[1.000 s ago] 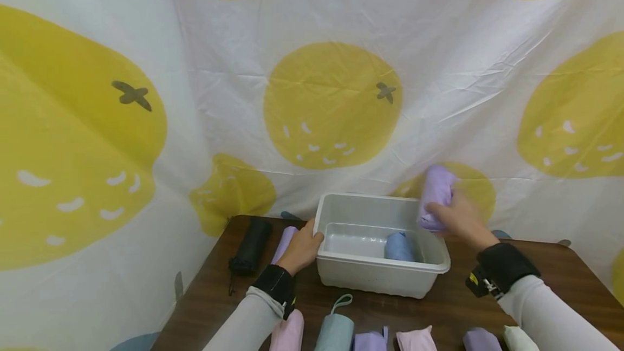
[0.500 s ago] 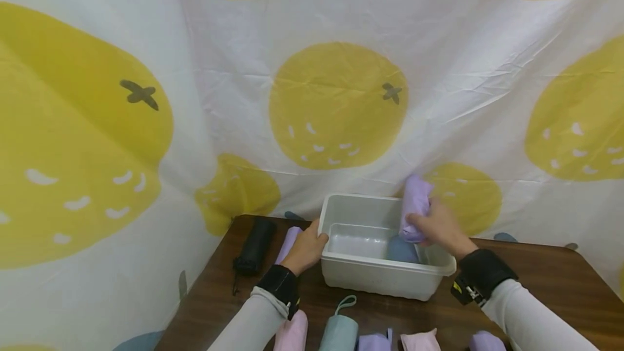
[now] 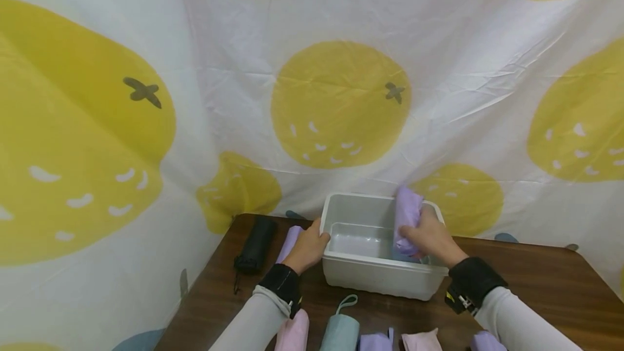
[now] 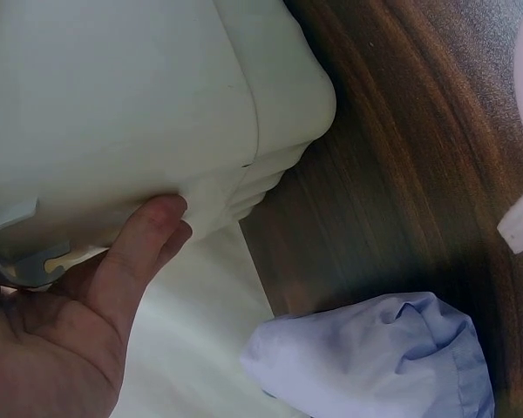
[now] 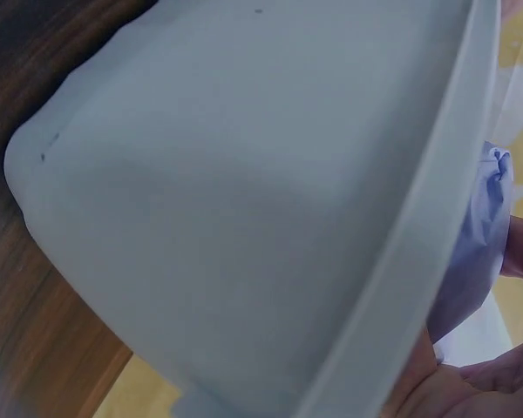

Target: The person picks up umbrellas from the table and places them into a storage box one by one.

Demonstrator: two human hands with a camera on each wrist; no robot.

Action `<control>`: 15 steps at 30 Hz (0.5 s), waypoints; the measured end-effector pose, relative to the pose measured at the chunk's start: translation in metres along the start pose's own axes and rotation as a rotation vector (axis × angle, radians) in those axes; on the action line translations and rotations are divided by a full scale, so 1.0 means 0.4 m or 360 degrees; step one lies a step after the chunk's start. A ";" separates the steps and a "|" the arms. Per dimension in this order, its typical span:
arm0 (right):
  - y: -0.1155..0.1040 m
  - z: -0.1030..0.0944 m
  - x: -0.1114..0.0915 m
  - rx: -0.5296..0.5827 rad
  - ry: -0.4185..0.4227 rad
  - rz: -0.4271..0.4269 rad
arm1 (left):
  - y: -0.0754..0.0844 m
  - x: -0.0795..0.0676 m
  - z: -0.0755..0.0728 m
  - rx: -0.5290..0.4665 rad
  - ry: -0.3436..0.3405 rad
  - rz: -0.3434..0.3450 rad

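Note:
A light grey plastic bin [image 3: 380, 276] stands on the table. My left hand [image 3: 308, 248] grips its left end; in the left wrist view the fingers press the bin's wall [image 4: 113, 96] under the rim. My right hand [image 3: 433, 237] holds a purple folded umbrella [image 3: 407, 214] in its sleeve, nearly upright, over the bin's right half. The umbrella's lower end is below the rim. Behind it a blue rolled bundle [image 3: 400, 255] lies in the bin, mostly hidden. From the right wrist, the bin's wall covers much of the purple umbrella [image 5: 475, 252].
Left of the bin lie a black drawstring-sleeved roll [image 3: 255, 245] and a lavender roll [image 3: 290, 242]. Along the front edge are a pink roll [image 3: 293, 332], a teal one with a loop [image 3: 340, 332] and several other bundles. A patterned cloth [image 3: 234, 91] hangs behind the table [image 3: 526, 272].
My right hand has brought the purple umbrella leftward and down, from above the bin's right end to partly inside the bin. My left hand keeps its grip on the bin.

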State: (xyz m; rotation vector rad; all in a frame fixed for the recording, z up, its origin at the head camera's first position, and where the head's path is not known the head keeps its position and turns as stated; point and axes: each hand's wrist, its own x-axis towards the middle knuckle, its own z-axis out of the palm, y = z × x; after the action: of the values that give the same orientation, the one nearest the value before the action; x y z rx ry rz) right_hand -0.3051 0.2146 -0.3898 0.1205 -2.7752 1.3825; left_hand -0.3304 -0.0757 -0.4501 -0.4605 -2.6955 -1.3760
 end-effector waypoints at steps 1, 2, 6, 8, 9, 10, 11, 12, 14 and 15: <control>0.003 0.004 -0.001 -0.0014 -0.0005 -0.0001 | 0.001 -0.001 0.000 0.0001 0.0000 0.0000; 0.005 0.008 -0.002 -0.0030 -0.0007 -0.0007 | 0.001 -0.002 0.000 0.0002 -0.0001 0.0000; 0.005 0.023 -0.006 -0.0188 0.0025 -0.0036 | 0.001 -0.001 0.000 0.0012 -0.0001 -0.0001; 0.001 0.028 -0.009 -0.0269 0.0038 -0.0041 | 0.001 -0.001 0.000 0.0011 0.0000 0.0000; -0.001 0.031 -0.010 -0.0302 0.0040 -0.0039 | 0.001 -0.001 0.000 0.0008 0.0000 0.0001; -0.002 0.033 -0.012 -0.0336 0.0041 -0.0039 | 0.001 -0.001 -0.001 0.0005 0.0001 0.0007; -0.002 0.034 -0.013 -0.0362 0.0039 -0.0032 | 0.002 -0.002 -0.001 0.0002 0.0004 0.0015; -0.002 0.036 -0.013 -0.0383 0.0034 -0.0027 | 0.003 -0.003 -0.002 -0.0005 0.0007 0.0024; 0.000 0.040 -0.014 -0.0391 0.0020 -0.0017 | 0.000 -0.004 -0.002 0.0011 0.0016 0.0055; 0.001 0.042 -0.014 -0.0396 0.0017 -0.0015 | 0.001 -0.005 -0.003 0.0008 0.0021 0.0063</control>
State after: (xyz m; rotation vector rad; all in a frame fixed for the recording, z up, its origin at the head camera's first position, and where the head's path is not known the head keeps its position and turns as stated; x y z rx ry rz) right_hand -0.2994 0.2017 -0.4006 0.1173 -2.9035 1.0203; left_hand -0.3286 -0.0767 -0.4496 -0.4997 -2.6639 -1.3570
